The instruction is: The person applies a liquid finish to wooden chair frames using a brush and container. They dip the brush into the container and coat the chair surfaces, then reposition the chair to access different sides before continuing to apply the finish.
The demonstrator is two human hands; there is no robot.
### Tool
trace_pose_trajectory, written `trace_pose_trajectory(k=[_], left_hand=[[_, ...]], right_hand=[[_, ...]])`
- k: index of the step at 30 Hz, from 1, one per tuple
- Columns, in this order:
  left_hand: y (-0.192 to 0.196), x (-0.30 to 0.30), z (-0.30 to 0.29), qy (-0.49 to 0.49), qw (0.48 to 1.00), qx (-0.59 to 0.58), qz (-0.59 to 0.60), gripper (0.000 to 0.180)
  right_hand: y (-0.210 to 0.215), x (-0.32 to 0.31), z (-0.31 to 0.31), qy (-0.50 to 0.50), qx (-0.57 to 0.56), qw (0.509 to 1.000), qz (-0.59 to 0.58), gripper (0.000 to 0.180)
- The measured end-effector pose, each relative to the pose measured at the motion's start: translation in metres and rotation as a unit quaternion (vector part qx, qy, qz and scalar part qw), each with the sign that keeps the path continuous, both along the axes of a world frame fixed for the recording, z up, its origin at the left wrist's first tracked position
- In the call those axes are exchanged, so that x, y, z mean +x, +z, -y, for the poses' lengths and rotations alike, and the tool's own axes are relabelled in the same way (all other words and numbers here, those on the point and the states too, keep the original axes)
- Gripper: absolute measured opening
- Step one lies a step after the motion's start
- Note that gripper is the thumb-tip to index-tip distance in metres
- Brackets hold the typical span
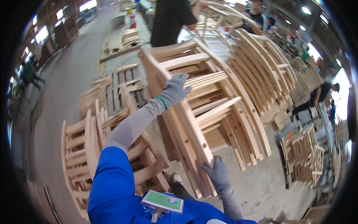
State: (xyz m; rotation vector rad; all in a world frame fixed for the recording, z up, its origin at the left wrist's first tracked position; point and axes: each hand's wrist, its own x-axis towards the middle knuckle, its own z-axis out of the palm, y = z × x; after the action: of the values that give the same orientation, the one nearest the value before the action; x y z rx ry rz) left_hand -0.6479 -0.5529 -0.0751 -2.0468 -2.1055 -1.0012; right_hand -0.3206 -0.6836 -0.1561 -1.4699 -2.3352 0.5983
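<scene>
A pale wooden chair frame [194,112] leans in front of me, first in a long row of stacked frames. My left hand [174,89], in a grey glove and sleeve, grips the frame's upper side rail. My right hand [215,172], also gloved in grey, holds the bottom end of the same frame's leg just above the concrete floor. My blue shirt and a green badge [162,201] fill the lower edge.
More stacked chair frames [268,63] run to the back right. Other frames [82,149] stand on my left by wooden pallets [125,86]. A person in a black shirt [169,18] stands behind the row, others work at the right. Stacked parts [305,156] sit at the right.
</scene>
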Motion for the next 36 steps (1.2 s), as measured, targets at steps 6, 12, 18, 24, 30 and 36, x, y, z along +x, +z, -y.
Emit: trace_pose_trajectory(k=[6,12,18,24,30,36], left_hand=[[-0.102,-0.096,0.218,0.291,0.944,0.121,0.093,0.054],[-0.256,-0.173,0.514,0.705,0.688,0.059,0.162,0.062],[-0.323,-0.210,0.669,0.849,0.392,0.057,0.351,0.079],[-0.359,-0.276,0.658,0.446,0.313,0.523,0.655,0.027],[-0.362,-0.298,0.676,0.436,0.523,0.424,0.597,0.028],[-0.301,-0.212,0.678,0.383,0.435,0.358,0.732,0.023]], right_hand=[[0.020,-0.030,0.023,-0.012,-0.192,0.977,-0.091,0.063],[0.022,-0.041,0.035,-0.012,-0.078,0.977,0.197,0.100],[0.019,-0.056,0.024,0.025,-0.165,0.971,0.170,0.092],[0.009,-0.057,0.030,0.053,-0.207,0.975,0.057,0.077],[0.012,-0.055,0.014,0.089,-0.166,0.981,0.050,0.080],[0.017,-0.052,0.015,-0.051,-0.073,0.970,0.226,0.107]])
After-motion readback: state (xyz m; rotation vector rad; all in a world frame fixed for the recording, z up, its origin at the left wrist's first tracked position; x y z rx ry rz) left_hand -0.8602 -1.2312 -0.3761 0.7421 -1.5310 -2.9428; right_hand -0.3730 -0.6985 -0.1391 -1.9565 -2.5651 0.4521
